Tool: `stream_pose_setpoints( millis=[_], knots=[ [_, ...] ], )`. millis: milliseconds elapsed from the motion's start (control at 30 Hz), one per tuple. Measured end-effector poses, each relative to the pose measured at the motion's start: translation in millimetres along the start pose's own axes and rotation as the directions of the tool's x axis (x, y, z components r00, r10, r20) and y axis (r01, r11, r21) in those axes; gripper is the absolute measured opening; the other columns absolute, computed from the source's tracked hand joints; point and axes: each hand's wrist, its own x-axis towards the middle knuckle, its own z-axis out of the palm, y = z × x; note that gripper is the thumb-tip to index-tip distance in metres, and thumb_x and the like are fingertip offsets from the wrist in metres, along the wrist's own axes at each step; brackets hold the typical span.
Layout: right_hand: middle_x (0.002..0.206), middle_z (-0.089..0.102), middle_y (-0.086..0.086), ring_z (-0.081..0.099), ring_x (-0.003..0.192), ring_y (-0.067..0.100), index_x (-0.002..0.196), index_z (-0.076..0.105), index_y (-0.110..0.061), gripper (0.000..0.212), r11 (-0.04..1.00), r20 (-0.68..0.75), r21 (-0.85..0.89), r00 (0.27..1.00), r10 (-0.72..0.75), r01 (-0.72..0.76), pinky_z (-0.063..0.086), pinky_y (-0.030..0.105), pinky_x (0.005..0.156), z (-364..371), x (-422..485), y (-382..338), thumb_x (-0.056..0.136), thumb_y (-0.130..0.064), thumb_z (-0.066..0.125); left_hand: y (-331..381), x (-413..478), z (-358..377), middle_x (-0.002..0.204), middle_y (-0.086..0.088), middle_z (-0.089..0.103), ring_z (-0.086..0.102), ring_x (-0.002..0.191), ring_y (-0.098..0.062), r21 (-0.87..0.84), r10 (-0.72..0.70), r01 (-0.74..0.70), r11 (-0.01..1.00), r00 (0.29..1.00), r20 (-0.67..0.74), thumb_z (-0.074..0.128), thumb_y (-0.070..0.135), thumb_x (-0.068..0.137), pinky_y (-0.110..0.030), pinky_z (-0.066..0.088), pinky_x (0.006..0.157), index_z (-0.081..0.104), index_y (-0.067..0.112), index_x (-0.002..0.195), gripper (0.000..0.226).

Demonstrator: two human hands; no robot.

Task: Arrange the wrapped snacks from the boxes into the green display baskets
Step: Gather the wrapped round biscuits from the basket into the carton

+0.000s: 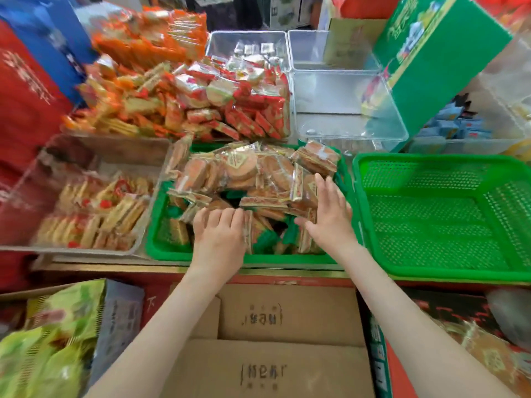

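Left hand (219, 235): fingers curled into snacks (244, 170), grip unclear. Right hand (330, 216): spread flat against them. Middle basket (161, 251).

Looks like a snack shop. Shows a counter (273, 272) packed edge to edge with green baskets (431, 160) and clear bins (339, 70), most heaped with loose wrapped snacks (244, 168). Has printed gift boxes (26, 90) stacked at the left, a green box (442, 58) at the right and brown cartons (287, 314) below the counter.
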Motion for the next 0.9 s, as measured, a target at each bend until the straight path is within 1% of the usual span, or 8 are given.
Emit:
stream_pose_setpoints(
  millis=[133,267,367,433,600,733,800,900],
  knots=[
    [0.158,0.016,0.006,0.014,0.145,0.023,0.153,0.003,-0.022,0.092,0.997,0.049,-0.065,0.998,0.041,-0.037,0.012,0.043,0.116,6.5,13.0,1.6,0.088,-0.051,0.06,0.5,6.5,-7.5,0.131,-0.008,0.034,0.032,0.121,-0.028,0.143,0.026,-0.042,0.989,0.993,0.114,0.059,0.011,0.082,-0.041,0.018,0.104,0.032,0.012,0.138,0.061],
    [0.138,0.043,0.011,0.038,0.126,0.028,0.147,0.031,-0.01,0.069,0.986,-0.107,-0.157,0.993,0.045,-0.062,0.027,0.041,0.106,5.5,15.4,-2.0,0.092,-0.044,0.055,2.1,10.6,-14.7,0.119,-0.01,0.046,0.041,0.112,-0.032,0.119,0.041,-0.05,0.992,0.996,0.079,0.075,0.008,0.069,-0.045,0.02,0.101,0.052,0.013,0.119,0.055],
    [0.132,0.051,0.014,0.046,0.119,0.03,0.141,0.04,-0.005,0.057,0.981,-0.171,-0.189,0.985,0.013,-0.046,0.035,0.04,0.099,6.5,12.8,-3.2,0.096,-0.037,0.052,-1.7,6.7,-9.5,0.086,-0.012,0.066,0.063,0.083,-0.034,0.034,0.112,-0.111,0.993,0.993,-0.036,0.089,0.006,0.049,-0.05,0.042,0.094,0.064,0.006,0.098,0.055],
    [0.126,0.056,0.016,0.052,0.114,0.032,0.136,0.046,-0.001,0.049,0.986,-0.232,-0.163,0.973,-0.015,-0.023,0.04,0.042,0.095,7.1,10.2,-1.2,0.097,-0.03,0.051,-2.8,2.0,-8.2,0.07,-0.008,0.065,0.064,0.065,-0.03,-0.034,0.153,-0.159,0.987,0.979,-0.131,0.09,0.005,0.053,-0.043,0.053,0.08,0.062,0.003,0.093,0.049],
    [0.097,0.063,0.012,0.059,0.086,0.025,0.112,0.058,0.0,0.025,0.982,-0.451,0.186,0.885,0.11,-0.027,0.044,0.029,0.072,-14.3,-1.9,-1.2,0.098,-0.018,0.048,14.7,-12.9,-20.3,0.068,-0.009,0.055,0.053,0.058,-0.027,-0.339,-0.008,-0.136,0.931,0.92,-0.392,0.078,0.006,0.074,-0.033,0.047,0.053,0.053,0.004,0.089,0.029],
    [0.085,0.057,-0.007,0.054,0.072,-0.005,0.101,0.056,-0.014,0.01,0.8,-0.421,0.599,0.838,0.348,-0.032,0.038,0.009,0.066,-40.9,-39.3,-0.4,0.1,-0.018,0.046,46.8,-27.6,-35.3,0.08,-0.003,0.054,0.052,0.069,-0.018,-0.7,-0.26,0.015,0.714,0.934,-0.245,0.069,0.018,0.085,-0.02,0.042,0.056,0.044,0.014,0.096,0.028],
    [0.091,0.062,-0.007,0.058,0.076,-0.008,0.102,0.058,-0.016,0.012,0.582,-0.269,0.812,0.855,0.444,-0.047,0.045,0.01,0.07,-51.3,-59.1,10.1,0.1,-0.017,0.046,68.8,-28.0,-38.5,0.084,0.003,0.052,0.052,0.074,-0.015,-0.801,-0.295,0.119,0.586,0.952,-0.074,0.066,0.023,0.088,-0.017,0.041,0.059,0.04,0.019,0.098,0.027],
    [0.094,0.069,-0.005,0.063,0.087,0.007,0.101,0.066,-0.019,0.021,0.298,-0.038,0.944,0.848,0.529,-0.144,0.051,0.022,0.077,-61.5,-90.3,39.4,0.101,-0.021,0.045,106.5,-29.1,-32.7,0.085,0.003,0.05,0.049,0.075,-0.013,-0.766,-0.207,0.093,0.636,0.977,-0.053,0.066,0.026,0.089,-0.018,0.037,0.06,0.047,0.014,0.102,0.025]
  ],
)
